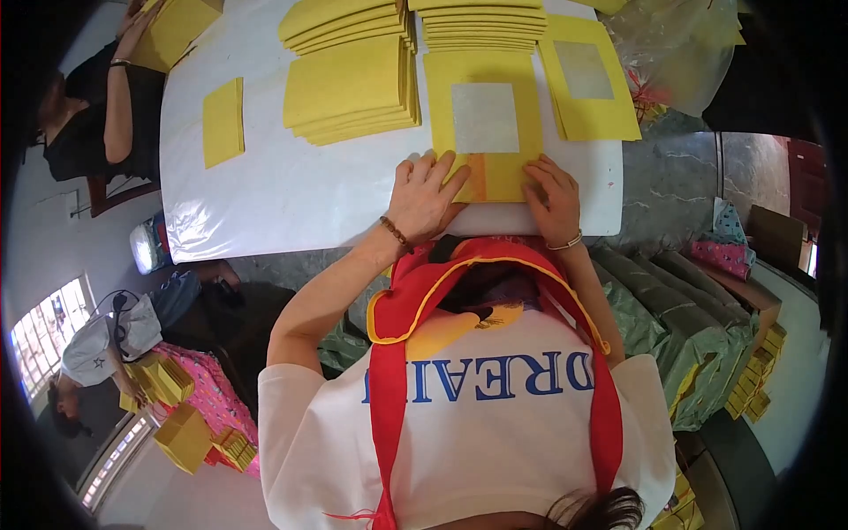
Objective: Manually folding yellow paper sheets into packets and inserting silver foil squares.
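Note:
In front of me on the white-covered table lies a flat yellow paper envelope (526, 115) with a pale rectangular window. An orange strip runs down its lower part. My left hand (421, 196) grips the lower left edge, fingers over the paper and thumb near the bottom edge. On the lower right edge my right hand (555, 199) is closed, fingers bent against the border; part of its grip is hidden. Just beyond stand stacks of folded yellow pieces (349, 88), with another yellow stack (481, 25) behind the envelope.
More windowed yellow pieces (596, 110) lie at the right, near a clear plastic bag (680, 53). A single yellow piece (223, 122) is on the left of the table (238, 208). Green-wrapped bundles (654, 327) stand right of me. Two people sit to the left with yellow pieces.

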`<action>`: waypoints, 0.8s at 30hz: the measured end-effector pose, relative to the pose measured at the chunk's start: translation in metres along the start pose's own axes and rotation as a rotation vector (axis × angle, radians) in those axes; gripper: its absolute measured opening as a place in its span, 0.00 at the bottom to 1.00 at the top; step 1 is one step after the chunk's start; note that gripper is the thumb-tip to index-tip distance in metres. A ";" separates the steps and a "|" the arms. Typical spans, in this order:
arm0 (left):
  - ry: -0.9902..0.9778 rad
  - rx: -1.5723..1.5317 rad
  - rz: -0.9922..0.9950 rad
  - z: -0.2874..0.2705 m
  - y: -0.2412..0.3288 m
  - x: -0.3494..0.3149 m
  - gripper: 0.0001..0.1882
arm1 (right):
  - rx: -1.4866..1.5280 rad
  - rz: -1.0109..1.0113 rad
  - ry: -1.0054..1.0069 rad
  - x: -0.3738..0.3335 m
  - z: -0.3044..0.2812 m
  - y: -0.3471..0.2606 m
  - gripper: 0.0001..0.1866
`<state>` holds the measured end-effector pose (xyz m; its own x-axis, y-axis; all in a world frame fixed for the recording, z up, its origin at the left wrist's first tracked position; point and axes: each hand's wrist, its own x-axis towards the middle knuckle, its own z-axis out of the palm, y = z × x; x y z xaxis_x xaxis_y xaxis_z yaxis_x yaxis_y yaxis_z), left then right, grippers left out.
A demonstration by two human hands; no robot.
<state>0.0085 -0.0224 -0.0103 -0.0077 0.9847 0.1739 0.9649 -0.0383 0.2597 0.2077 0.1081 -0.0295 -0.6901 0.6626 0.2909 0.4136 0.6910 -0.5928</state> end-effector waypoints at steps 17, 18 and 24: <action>0.000 -0.111 -0.007 -0.001 -0.006 0.002 0.33 | -0.036 -0.058 -0.157 -0.007 -0.005 0.011 0.25; 0.000 -0.110 -0.009 0.000 -0.006 0.002 0.33 | -0.029 -0.053 -0.166 -0.007 -0.004 0.011 0.25; -0.010 -0.128 0.003 0.003 -0.003 0.006 0.33 | -0.023 -0.059 -0.147 -0.009 -0.002 0.011 0.23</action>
<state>0.0061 -0.0159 -0.0133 -0.0012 0.9863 0.1652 0.9234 -0.0624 0.3788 0.2195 0.1100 -0.0372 -0.7921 0.5728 0.2107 0.3824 0.7348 -0.5602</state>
